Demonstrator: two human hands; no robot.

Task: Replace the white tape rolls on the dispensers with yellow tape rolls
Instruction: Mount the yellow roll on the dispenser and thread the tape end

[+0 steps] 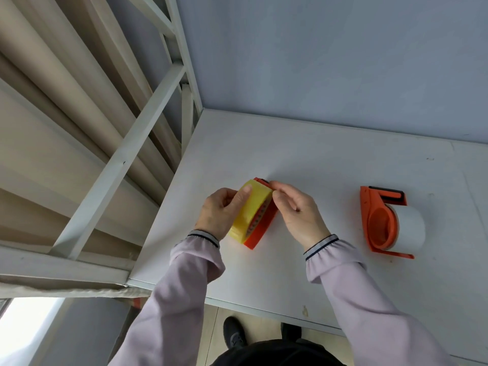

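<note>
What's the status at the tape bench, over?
Left hand grips yellow tape roll on held dispenser; right hand pinches at its top edge. Second dispenser holds white tape roll. Nothing obstructing.

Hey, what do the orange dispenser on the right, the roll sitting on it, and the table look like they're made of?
Orange dispenser: likely moulded plastic, given its uniform colour, smooth semi-gloss surface and curved hub. White roll: probably paper or plastic tape; the matte, even face leaves it open. Table: looks like white laminate or painted board, flat and matte with faint scuffs.

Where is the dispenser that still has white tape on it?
In the head view, the white-tape dispenser lies on the table, untouched, to the right of the right hand.
</note>
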